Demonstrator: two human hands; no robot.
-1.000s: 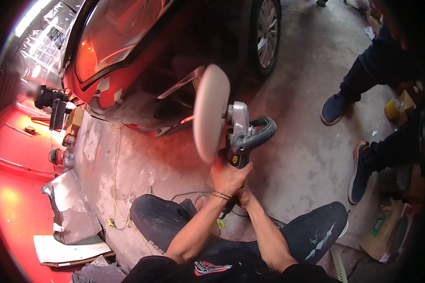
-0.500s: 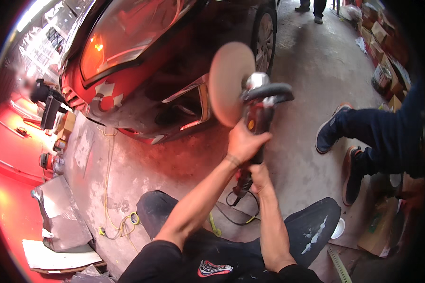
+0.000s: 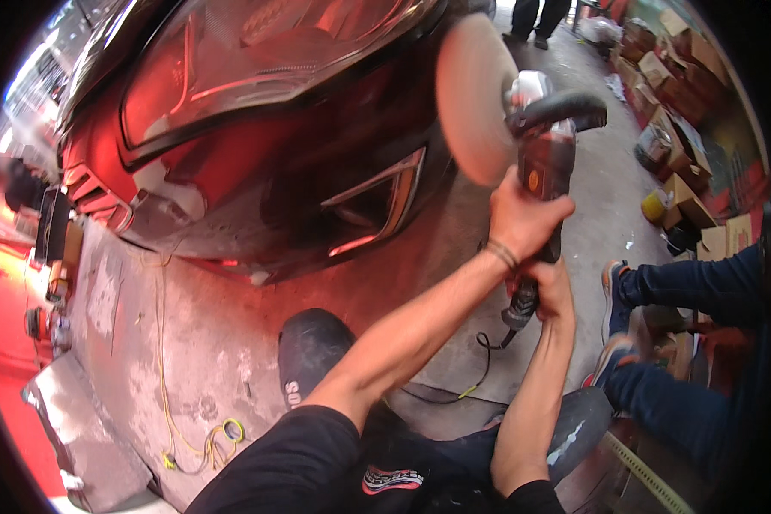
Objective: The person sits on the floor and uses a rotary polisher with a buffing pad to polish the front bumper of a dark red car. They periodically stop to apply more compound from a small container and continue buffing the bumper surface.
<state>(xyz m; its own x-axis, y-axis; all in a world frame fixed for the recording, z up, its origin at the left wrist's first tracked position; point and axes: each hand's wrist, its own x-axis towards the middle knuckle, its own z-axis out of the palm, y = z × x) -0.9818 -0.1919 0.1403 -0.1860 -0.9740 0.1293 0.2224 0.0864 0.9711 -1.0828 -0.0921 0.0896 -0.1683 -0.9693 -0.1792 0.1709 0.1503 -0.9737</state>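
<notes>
An electric car polisher [image 3: 546,158] is held up with both my hands, in front of a dark car's front corner [image 3: 265,188]. Its large round pale pad [image 3: 474,103] is smeared, as if spinning, and faces the bumper and wheel side; the view does not show clearly whether it touches the car. My left hand [image 3: 527,218] wraps round the body below the black loop handle [image 3: 565,113]. Lower down, my right hand [image 3: 552,291] closes round the rear grip, where the power cord [image 3: 488,351] comes out.
Another person's legs [image 3: 685,295] stand close on my right. Cardboard boxes [image 3: 685,201] line the right side. A yellow cord [image 3: 163,360] lies on the concrete floor at left, near a grey sheet [image 3: 86,437]. Someone else's legs [image 3: 535,17] show at the far end.
The polisher and both hands have moved right and up in the view. The car fills more of the picture, and the legs at right appear lower. My grip stays the same.
</notes>
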